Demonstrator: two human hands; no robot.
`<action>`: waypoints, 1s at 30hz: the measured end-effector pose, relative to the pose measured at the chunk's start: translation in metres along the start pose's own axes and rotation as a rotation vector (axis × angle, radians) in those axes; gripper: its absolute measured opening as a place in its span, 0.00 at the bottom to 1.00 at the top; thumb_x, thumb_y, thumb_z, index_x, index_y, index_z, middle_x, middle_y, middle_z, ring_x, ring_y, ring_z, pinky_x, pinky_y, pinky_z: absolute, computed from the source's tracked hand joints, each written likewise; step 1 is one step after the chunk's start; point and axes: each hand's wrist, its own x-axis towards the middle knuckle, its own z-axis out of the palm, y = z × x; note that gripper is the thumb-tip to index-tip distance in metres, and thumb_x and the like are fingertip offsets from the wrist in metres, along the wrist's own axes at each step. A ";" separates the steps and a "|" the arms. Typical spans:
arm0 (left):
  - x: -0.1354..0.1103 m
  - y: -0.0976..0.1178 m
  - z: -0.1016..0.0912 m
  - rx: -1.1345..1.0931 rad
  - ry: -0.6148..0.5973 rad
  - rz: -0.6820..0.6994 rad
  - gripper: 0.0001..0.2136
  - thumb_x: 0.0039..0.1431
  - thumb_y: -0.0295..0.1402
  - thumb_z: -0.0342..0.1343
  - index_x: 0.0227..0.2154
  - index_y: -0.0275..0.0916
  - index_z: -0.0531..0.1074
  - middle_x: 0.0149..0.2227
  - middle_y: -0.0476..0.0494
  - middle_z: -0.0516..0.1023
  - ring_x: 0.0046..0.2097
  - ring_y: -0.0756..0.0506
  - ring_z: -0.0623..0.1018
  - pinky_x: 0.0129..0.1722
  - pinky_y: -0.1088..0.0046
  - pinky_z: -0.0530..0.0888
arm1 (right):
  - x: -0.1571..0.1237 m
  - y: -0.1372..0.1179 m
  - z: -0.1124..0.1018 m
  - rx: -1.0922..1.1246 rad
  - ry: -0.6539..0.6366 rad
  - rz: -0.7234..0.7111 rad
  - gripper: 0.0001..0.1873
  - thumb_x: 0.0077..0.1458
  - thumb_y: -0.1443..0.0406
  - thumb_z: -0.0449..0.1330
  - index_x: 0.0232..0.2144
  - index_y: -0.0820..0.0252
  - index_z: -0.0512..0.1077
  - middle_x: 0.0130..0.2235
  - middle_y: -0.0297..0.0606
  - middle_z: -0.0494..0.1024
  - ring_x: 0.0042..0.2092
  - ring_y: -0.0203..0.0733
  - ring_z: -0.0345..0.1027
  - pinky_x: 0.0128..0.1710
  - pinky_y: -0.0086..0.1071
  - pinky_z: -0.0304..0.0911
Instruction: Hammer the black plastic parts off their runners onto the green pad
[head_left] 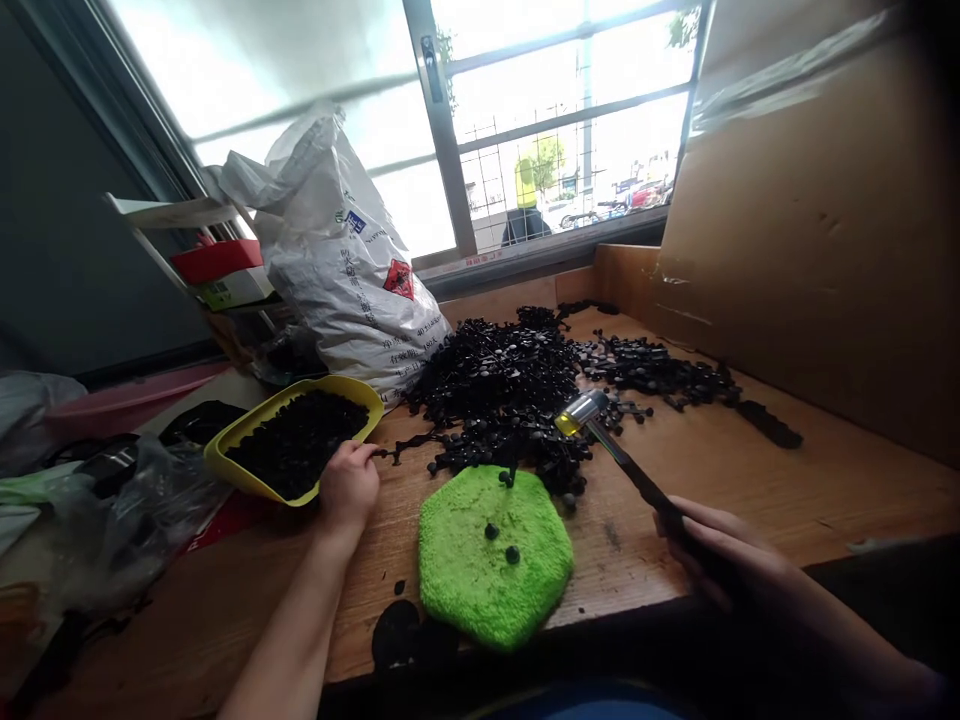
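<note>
My right hand point(720, 550) is wrapped round the dark handle of a hammer point(585, 412). Its metal head has a yellow face and hangs over the table, right of the green pad point(450, 540). Beside the yellow tub, my left hand point(350, 488) has its fingers pinched together at a small black stemmed piece point(386, 455), just above the wood. Several small black round-headed pieces point(512, 554) lie on the fuzzy pad. Behind it spreads a big heap of similar black pieces point(502, 365). More black bits fill the yellow tub point(352, 385).
A white printed sack point(330, 260) leans behind the tub, near the window. Cardboard point(810, 230) walls off the right side. Plastic bags point(157, 520) and a pink basin point(135, 400) crowd the left. A black strip point(769, 425) lies on the wooden table point(847, 470).
</note>
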 end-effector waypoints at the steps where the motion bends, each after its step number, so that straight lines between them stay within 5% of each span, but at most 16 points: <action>1: -0.011 0.000 -0.008 -0.073 0.066 0.016 0.15 0.56 0.27 0.43 0.40 0.38 0.74 0.42 0.39 0.70 0.41 0.43 0.72 0.41 0.69 0.69 | -0.002 -0.003 0.002 -0.004 0.010 0.002 0.13 0.52 0.54 0.53 0.26 0.58 0.66 0.19 0.31 0.61 0.16 0.31 0.50 0.13 0.25 0.45; 4: -0.045 0.008 -0.029 -0.362 0.163 0.116 0.12 0.55 0.31 0.49 0.39 0.42 0.75 0.41 0.43 0.66 0.36 0.48 0.71 0.37 0.73 0.71 | -0.004 -0.009 0.004 -0.022 0.032 -0.009 0.14 0.54 0.56 0.52 0.25 0.59 0.64 0.20 0.31 0.62 0.17 0.31 0.52 0.15 0.25 0.48; 11: -0.082 0.041 -0.039 -0.748 -0.294 0.368 0.14 0.56 0.26 0.45 0.38 0.43 0.75 0.44 0.42 0.70 0.47 0.45 0.71 0.46 0.69 0.69 | 0.003 0.000 -0.007 -0.083 -0.115 -0.061 0.14 0.56 0.56 0.50 0.27 0.61 0.62 0.21 0.30 0.62 0.16 0.30 0.53 0.14 0.25 0.45; 18: -0.075 0.052 -0.032 -0.950 -0.312 0.055 0.08 0.50 0.33 0.55 0.33 0.39 0.74 0.42 0.41 0.74 0.46 0.43 0.73 0.47 0.66 0.70 | 0.003 -0.001 -0.005 -0.096 -0.115 -0.082 0.14 0.57 0.56 0.50 0.29 0.61 0.63 0.20 0.30 0.62 0.16 0.30 0.54 0.13 0.24 0.46; 24: -0.063 0.063 -0.033 -1.188 -0.542 -0.318 0.22 0.40 0.29 0.62 0.42 0.39 0.65 0.44 0.43 0.70 0.35 0.50 0.75 0.38 0.71 0.73 | 0.002 -0.003 -0.004 -0.102 -0.132 -0.079 0.13 0.58 0.57 0.49 0.29 0.60 0.63 0.21 0.30 0.62 0.17 0.31 0.54 0.14 0.25 0.47; 30: -0.057 0.078 -0.033 -1.197 -0.727 -0.376 0.19 0.39 0.26 0.62 0.38 0.34 0.70 0.27 0.48 0.73 0.29 0.51 0.73 0.30 0.77 0.69 | 0.000 -0.005 -0.003 -0.112 -0.114 -0.107 0.15 0.58 0.57 0.50 0.35 0.63 0.67 0.21 0.31 0.64 0.17 0.31 0.55 0.15 0.25 0.48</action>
